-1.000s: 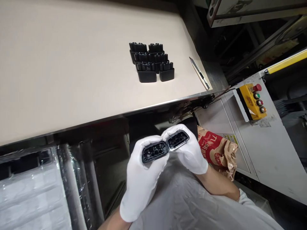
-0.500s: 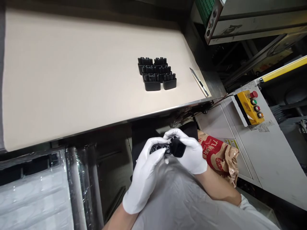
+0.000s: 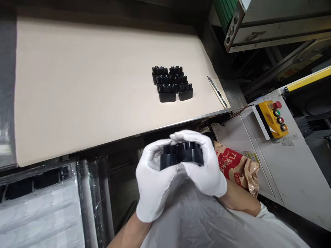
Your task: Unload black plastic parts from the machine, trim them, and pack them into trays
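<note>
Left hand [image 3: 152,186], right hand [image 3: 209,168] hold two black housings [image 3: 182,155].

I am pressing two black moulded plastic housings [image 3: 182,156] together side by side, ribbed edges up and away from me, cupping them in my white-gloved left hand [image 3: 152,182] and right hand [image 3: 207,165]. A tight cluster of matching housings [image 3: 172,82] is sitting upright at my twelve to one o'clock, well apart from my hands, ribbed edges also pointing away.
</note>
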`<state>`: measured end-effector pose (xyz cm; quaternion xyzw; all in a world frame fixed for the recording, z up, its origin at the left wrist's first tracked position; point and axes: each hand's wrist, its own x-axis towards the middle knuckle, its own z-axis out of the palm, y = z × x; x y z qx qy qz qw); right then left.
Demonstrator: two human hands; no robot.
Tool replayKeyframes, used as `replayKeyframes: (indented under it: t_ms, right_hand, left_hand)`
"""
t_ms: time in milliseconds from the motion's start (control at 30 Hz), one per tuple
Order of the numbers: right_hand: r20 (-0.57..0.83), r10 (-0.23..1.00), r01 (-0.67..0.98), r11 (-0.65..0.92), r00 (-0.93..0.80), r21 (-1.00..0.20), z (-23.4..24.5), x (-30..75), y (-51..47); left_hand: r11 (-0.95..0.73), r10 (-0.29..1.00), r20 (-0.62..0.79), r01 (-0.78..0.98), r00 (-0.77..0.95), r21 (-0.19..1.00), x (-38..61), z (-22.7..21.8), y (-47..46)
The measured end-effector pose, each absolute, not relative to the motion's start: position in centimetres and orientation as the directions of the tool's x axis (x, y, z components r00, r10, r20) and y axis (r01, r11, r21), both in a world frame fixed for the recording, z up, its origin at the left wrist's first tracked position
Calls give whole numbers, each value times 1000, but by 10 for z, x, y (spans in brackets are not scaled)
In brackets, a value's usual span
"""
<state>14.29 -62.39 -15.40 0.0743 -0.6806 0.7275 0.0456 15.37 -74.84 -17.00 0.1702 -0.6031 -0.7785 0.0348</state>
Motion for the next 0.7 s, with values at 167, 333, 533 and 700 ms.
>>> replayKeyframes:
  t_ms: [167,333,533,700]
  right_hand:
    - [184,-49,-177,-115,-982,-977,-168,152,-633]
    - [135,0,-133,-183,-991,-974,-177,155,-620]
    - [280,-151,-301,144,-948,-943,-177,159,-606]
    - [336,-152,-368,334,-930,-868,-180,167,-607]
  left_hand:
    - [-273,-324,-254,-167,-911,947,159,-174,-739]
    - [-375,-236,-321,-218,-917,901,169,-175,-738]
    - [-51,-297,6,22,-955,998,175,-175,-733]
    - [135,-181,268,246,-946,960,181,-183,-726]
